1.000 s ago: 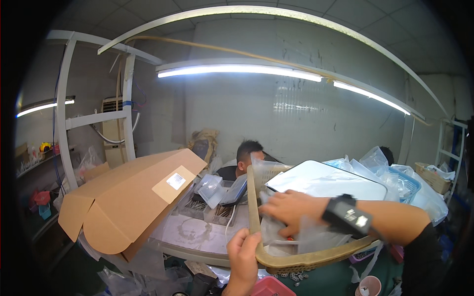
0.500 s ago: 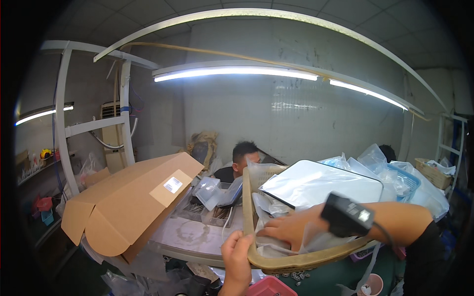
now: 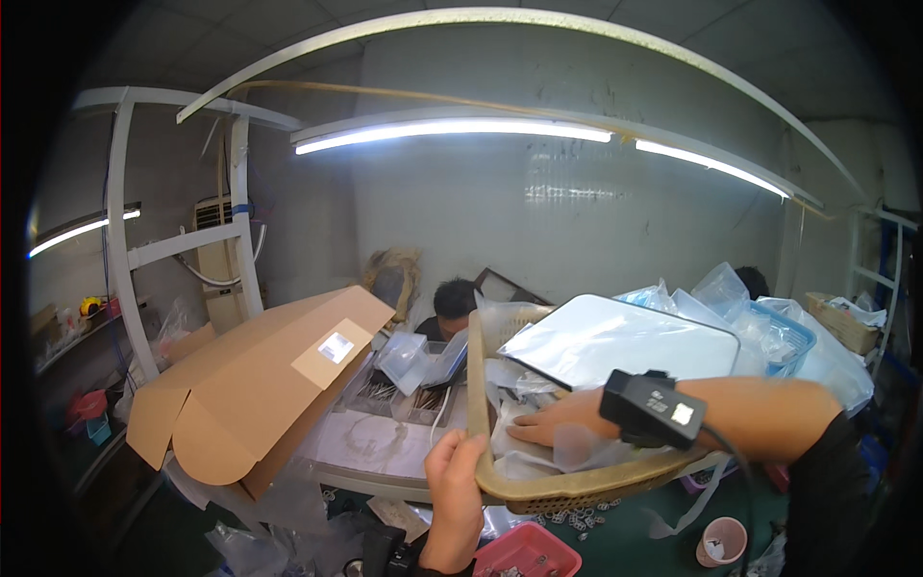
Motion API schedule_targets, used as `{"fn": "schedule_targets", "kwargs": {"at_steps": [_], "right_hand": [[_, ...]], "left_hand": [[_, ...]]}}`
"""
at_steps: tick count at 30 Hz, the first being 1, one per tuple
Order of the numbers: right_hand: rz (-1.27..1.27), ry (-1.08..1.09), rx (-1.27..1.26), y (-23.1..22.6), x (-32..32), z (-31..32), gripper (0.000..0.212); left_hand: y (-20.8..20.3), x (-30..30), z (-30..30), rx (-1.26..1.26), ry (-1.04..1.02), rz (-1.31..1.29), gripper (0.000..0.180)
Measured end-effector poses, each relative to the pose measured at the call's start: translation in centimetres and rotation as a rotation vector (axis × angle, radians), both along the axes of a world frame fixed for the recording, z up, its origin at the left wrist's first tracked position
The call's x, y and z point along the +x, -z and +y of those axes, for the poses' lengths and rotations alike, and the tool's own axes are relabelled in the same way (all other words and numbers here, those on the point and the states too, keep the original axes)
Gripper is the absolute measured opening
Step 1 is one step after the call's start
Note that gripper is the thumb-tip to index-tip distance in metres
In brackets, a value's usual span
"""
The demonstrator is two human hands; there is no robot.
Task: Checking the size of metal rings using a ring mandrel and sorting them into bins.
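Note:
A tan plastic basket (image 3: 596, 497) stands tilted in front of me, filled with clear and whitish plastic bags. My left hand (image 3: 454, 471) is closed on its near left corner, fingers wrapped over the rim. Inside the basket, my right hand (image 3: 550, 423) lies with its fingers stretched out over crumpled plastic bags (image 3: 524, 460), partly covered by film. It does not visibly grip anything. A flat white dark-edged panel (image 3: 625, 341) leans in the basket beyond that hand. A small black device (image 3: 654, 412) with a cable is on my right wrist.
A large open cardboard box (image 3: 260, 394) lies at the left. Beside it is a clear divided tray (image 3: 394, 399) of small parts. A pink tray (image 3: 529, 553), small metal pieces (image 3: 582, 517) and a pink cup (image 3: 721, 541) are below the basket. A co-worker (image 3: 454, 303) sits behind.
My right hand has shifted slightly up within the basket, and its fingers now lie flatter on the plastic. My left hand stays on the rim. The co-worker's head has bent lower.

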State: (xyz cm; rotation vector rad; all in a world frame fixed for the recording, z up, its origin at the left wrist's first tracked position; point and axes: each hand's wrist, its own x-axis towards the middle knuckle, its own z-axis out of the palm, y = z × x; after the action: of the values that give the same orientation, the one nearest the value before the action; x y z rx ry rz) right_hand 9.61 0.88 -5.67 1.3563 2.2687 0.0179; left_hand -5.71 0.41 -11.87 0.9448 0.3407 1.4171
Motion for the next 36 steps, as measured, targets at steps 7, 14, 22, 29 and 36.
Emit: {"fn": "schedule_targets", "kwargs": {"at_steps": [7,14,22,29,36], "right_hand": [[-0.171,-0.275,0.210,1.3,0.6,0.7,0.047],[0.358,-0.509,-0.004,1.4,-0.3,4.1,0.011],[0.348,-0.262,-0.010,1.9,1.6,5.1,0.012],[0.147,-0.420,0.065,3.5,4.7,4.7,0.013],[0.288,-0.497,0.207,4.1,4.0,5.9,0.013]], "left_hand": [[0.1,0.1,0.5,0.061,0.031,0.020,0.017],[-0.5,-0.3,0.1,0.047,0.021,-0.001,0.018],[0.0,0.0,0.8,0.083,-0.014,0.079,0.017],[-0.4,-0.1,0.0,0.018,-0.018,0.046,0.014],[-0.4,0.1,0.2,-0.015,-0.053,0.106,0.013]]}}
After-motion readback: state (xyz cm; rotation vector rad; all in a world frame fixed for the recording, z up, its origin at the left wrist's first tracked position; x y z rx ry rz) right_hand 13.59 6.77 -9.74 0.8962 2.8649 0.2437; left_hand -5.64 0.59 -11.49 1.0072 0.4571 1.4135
